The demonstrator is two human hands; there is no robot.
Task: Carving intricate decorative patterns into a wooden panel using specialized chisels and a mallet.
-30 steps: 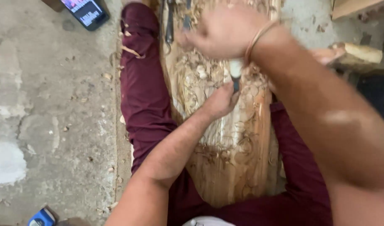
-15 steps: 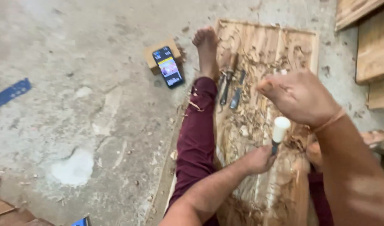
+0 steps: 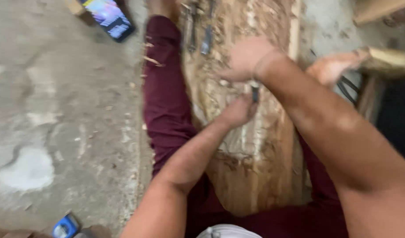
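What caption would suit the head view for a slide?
Seated on a concrete floor, a person's left hand steadies a chisel on a carved wooden panel while the right hand is closed above it.

On the far left, a phone with a lit screen lies on the grey concrete floor, beside a small cardboard box. A pale patch marks the floor at the near left. A small blue object lies at the near edge. At the far right, light wooden boards are seen.
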